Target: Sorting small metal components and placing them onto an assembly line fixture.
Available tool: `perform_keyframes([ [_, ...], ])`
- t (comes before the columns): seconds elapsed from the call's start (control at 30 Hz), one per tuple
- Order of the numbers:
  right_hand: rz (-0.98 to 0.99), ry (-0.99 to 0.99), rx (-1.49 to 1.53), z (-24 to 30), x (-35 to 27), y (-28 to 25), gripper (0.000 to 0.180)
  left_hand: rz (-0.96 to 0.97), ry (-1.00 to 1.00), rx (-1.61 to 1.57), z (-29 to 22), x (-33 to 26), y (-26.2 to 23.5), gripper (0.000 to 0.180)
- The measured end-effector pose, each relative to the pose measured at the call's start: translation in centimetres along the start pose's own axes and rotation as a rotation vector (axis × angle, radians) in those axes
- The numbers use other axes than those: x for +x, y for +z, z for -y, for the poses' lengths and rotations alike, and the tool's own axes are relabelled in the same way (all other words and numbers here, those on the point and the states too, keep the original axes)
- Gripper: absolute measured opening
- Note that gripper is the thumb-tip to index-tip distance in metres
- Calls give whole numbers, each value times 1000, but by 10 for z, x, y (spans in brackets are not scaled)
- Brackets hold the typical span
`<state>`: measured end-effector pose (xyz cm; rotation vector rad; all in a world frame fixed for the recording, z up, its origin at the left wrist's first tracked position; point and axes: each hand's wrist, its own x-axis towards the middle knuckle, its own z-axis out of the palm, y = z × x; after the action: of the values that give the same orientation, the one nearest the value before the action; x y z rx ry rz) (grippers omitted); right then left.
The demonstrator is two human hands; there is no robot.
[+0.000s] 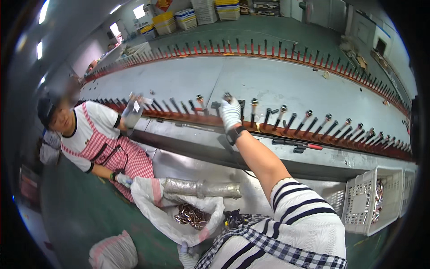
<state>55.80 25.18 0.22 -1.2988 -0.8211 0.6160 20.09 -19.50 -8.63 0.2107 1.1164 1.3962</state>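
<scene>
My right hand [231,113], in a white striped glove with a dark watch at the wrist, reaches over the row of upright posts. Its fingers are closed around a small dark metal piece [227,97], mostly hidden by the glove. Copper-coloured metal fittings cap several posts to its right, such as the near one [254,104]. Low in the picture, my left hand [187,256], also gloved, grips the edge of an open white woven sack [154,219]. Inside the sack lies a pile of copper-coloured metal parts [191,216].
A co-worker [105,139] in a red checked apron stands at left, one hand at the sack. A silvery wrapped tube [201,188] lies across the sack. Black-and-red hand tools [298,145] lie on the table's near ledge. White crates [360,201] stand at right, another sack [114,251] on the floor.
</scene>
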Motion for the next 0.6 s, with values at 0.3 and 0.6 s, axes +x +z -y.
perform_keyframes([
  [0.3,-323,-367,661,29,-76,-37,34,-343,-13,123,-7,-17,15,46],
  [0.6,-99,-469,383,99,-45,-61,26,-60,-323,190,15,24,-107,73],
])
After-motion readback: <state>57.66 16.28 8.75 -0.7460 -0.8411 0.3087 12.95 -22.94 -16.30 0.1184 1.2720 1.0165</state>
